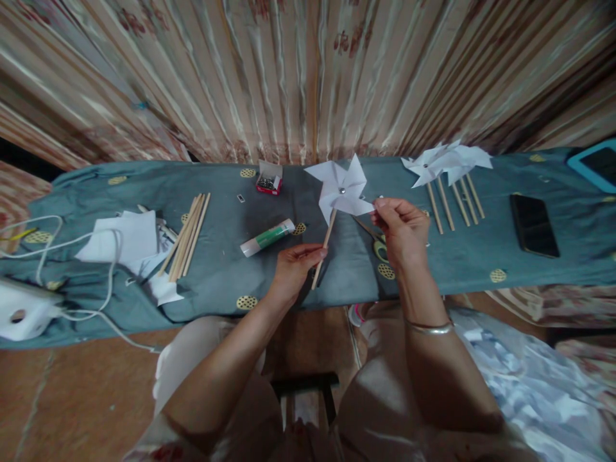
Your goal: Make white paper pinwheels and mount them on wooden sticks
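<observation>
A white paper pinwheel [353, 183] with a silver pin at its centre is fixed to the top of a wooden stick [316, 274]. My left hand [296, 273] is closed around the stick, below the paper. The fingers of my right hand [400, 228] pinch together at the tip of the pinwheel's right-hand blade. Scissors [380, 249] with pale green handles lie partly hidden beside my right hand. Left of the stick, a green and white glue stick [267, 238] lies on the cloth. Behind it sits a small open red box of pins [269, 182].
On the cloth-covered table [231, 282], several wooden sticks [190, 237] lie by white paper sheets [122, 237]. Finished pinwheels [447, 160] lie at the right, near a black phone [534, 224] and a blue-edged tablet [597, 163]. A white corded device [26, 308] sits far left.
</observation>
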Available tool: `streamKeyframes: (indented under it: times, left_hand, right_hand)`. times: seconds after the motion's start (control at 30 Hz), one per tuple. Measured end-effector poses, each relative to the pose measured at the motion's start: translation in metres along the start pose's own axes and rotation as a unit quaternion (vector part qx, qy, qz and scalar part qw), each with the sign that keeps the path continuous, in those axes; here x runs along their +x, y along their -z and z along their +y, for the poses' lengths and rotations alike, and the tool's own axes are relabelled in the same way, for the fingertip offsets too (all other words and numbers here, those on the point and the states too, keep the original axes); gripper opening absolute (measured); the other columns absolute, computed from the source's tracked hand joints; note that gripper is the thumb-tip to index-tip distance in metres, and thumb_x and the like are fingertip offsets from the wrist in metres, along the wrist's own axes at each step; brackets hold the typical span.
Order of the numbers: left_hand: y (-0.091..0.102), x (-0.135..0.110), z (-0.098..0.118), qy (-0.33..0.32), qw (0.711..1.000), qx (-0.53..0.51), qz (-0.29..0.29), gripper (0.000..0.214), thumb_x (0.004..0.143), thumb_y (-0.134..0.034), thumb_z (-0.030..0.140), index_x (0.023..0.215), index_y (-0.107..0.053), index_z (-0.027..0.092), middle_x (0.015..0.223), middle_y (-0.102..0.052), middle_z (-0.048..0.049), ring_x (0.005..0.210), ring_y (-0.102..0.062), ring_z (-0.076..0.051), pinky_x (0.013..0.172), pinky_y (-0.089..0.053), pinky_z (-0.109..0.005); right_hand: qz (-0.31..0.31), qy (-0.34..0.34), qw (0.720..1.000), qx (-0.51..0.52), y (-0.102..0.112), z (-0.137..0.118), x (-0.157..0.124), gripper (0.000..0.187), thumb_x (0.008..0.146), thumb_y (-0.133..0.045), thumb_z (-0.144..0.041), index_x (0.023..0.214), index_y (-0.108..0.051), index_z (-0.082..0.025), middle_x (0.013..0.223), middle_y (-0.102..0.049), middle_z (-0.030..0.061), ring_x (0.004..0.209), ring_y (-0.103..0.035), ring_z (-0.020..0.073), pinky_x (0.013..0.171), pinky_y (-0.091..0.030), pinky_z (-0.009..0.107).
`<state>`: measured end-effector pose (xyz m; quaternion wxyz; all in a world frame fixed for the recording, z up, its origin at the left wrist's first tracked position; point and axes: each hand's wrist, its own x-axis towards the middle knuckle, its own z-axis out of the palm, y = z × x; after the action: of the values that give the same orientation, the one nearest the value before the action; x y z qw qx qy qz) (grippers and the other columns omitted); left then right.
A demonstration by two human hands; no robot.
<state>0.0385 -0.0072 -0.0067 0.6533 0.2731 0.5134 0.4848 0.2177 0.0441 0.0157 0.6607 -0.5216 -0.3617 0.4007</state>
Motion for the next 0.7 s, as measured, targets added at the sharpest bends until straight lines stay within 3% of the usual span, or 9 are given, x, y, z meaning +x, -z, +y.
streamKeyframes:
  times: [0.7]
  left_hand:
    - [0.002,0.003,0.003,-0.011,1.000,-0.021,0.004,0.031,0.048,-0.090,0.034,0.070,-0.077,0.016,0.068,-0.071,-0.0021,0.061,-0.057,-0.011,0.064,-0.044,-0.025]
  right_hand:
    - [-0.073,0.010,0.993,-0.088,-0.011,0.008,-0.015,0.022,0.066,-0.080,-0.041,0.065,-0.070,-0.021,0.056,-0.063,-0.0043,0.051,-0.053,0.0097,0.052,-0.044,0.024]
